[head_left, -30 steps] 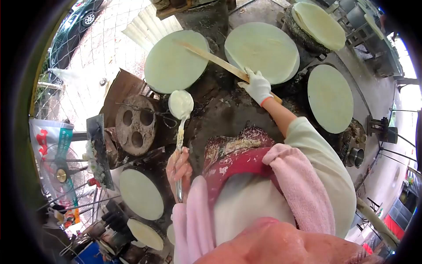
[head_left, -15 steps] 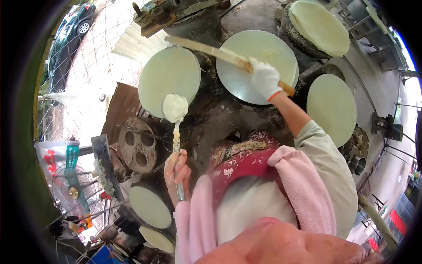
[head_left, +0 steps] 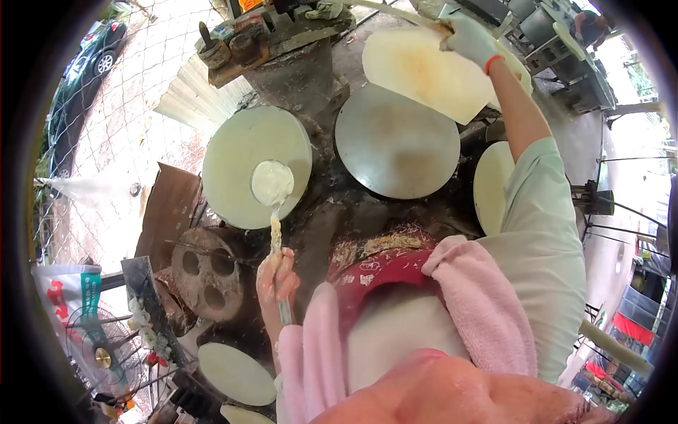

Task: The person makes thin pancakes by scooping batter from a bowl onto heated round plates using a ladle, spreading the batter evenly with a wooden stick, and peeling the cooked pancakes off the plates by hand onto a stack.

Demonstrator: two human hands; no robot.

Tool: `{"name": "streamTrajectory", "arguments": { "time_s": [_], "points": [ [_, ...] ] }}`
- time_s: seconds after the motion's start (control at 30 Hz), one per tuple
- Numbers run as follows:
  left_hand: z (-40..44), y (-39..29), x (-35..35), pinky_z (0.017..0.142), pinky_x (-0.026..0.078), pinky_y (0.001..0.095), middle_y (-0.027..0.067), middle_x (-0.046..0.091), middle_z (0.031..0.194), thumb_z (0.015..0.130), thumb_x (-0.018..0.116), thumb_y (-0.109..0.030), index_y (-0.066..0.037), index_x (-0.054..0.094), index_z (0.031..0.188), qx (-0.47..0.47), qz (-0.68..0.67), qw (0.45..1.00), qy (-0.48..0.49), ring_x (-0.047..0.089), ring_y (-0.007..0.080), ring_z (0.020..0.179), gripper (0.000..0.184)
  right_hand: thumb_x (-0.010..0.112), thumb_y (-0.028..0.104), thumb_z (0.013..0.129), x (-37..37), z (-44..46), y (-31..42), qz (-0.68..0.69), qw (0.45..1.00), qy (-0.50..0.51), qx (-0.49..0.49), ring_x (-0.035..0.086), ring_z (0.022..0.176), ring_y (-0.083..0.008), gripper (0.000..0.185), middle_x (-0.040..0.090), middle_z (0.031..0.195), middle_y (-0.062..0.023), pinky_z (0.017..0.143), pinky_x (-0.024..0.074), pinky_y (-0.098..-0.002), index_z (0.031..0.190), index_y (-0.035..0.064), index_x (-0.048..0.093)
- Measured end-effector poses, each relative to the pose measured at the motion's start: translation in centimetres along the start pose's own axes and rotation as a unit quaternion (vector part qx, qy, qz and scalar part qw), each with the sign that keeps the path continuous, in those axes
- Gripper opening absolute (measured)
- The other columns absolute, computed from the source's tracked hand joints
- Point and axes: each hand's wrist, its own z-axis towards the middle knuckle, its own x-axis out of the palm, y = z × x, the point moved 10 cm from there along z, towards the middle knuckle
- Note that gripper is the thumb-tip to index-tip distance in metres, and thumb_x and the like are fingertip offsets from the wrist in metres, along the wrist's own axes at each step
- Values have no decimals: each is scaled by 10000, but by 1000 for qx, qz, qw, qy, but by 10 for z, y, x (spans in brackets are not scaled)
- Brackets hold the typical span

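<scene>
My left hand [head_left: 277,277], bare, is closed around the handle of a ladle [head_left: 272,182] full of thick pale batter. The ladle hangs over the left round griddle, where a pale thin crepe [head_left: 229,152] covers the surface. My right hand [head_left: 472,41], in a white glove with an orange cuff, is closed on a long wooden stick [head_left: 395,10]. Beside that hand hangs a large thin crepe [head_left: 424,74] with a browned patch, partly over the far edge of the bare middle griddle [head_left: 395,152]. Whether the fingers also pinch the crepe cannot be made out.
More pale round sheets lie on the right [head_left: 492,185] and at the lower left [head_left: 236,373]. A round block with three holes [head_left: 208,272] stands left of the ladle hand. A fan [head_left: 103,357] and wire fence [head_left: 116,134] are at the left. Another person [head_left: 590,28] appears far right.
My right hand has moved up and away with the stick. The crepe has come off the middle griddle, baring its metal. The ladle stays over the left griddle.
</scene>
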Motion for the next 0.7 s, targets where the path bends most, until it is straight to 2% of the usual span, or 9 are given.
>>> {"name": "streamTrajectory", "arguments": {
  "time_s": [0.1,0.17,0.2,0.3,0.33,0.43,0.47,0.6,0.7],
  "points": [
    [0,4,9,360,203,165,-52,386,626,1019,484,-203,46,556,1042,4,-17,1000,-2,277,-1,351,260,760,200,642,-58,18,2,38,999,7,30,680,838,-328,436,694,937,-216,740,523,-394,1044,42,703],
    [-2,12,22,362,239,152,-51,383,653,1037,466,-193,63,520,1091,10,-18,1000,-3,319,-14,354,266,822,193,548,-84,33,-47,103,992,-48,60,674,781,-246,484,711,890,-186,726,517,-351,969,-17,707],
    [0,17,25,329,178,171,-35,414,634,1014,478,-180,63,560,1021,23,-34,999,-13,243,8,352,257,827,170,564,-100,31,-79,133,983,-62,110,641,730,-179,465,711,832,-124,688,514,-327,947,-58,693],
    [4,38,33,376,248,148,-20,397,702,1043,444,-176,107,474,1153,34,-80,996,9,340,-7,364,304,797,95,674,-124,-3,-185,355,898,-138,221,631,692,-156,385,690,839,-40,614,514,-309,1038,3,710],
    [4,42,36,372,254,153,0,401,717,1050,413,-155,134,436,1177,57,-83,995,11,356,3,364,316,788,51,688,-130,-22,-219,357,879,-196,247,625,691,-149,479,706,917,-69,645,530,-319,1155,21,684],
    [0,59,74,367,257,163,13,400,706,1056,387,-142,144,422,1175,44,-149,984,89,373,16,363,312,798,192,733,-82,-78,-351,398,849,-190,290,674,887,-227,502,697,1000,-131,755,519,-342,1172,5,643],
    [-1,65,87,293,254,175,37,387,671,1033,390,-114,140,468,1089,39,-198,975,91,292,43,406,271,769,184,759,-60,-98,-384,415,836,-191,303,665,853,-210,441,695,973,-112,737,521,-331,1149,16,651],
    [-17,88,106,304,234,169,15,385,664,1026,417,-108,138,470,1122,79,-197,977,34,281,36,397,269,720,111,801,49,-203,-445,504,707,-323,377,636,757,-169,284,683,898,-66,696,525,-299,1061,11,668],
    [-52,97,110,316,206,162,1,395,652,1015,438,-91,126,477,1129,140,-62,967,-204,318,17,414,249,798,16,704,146,-269,-491,466,619,-419,474,631,776,-198,376,669,911,-83,749,516,-298,1046,-27,649]
  ]
}}
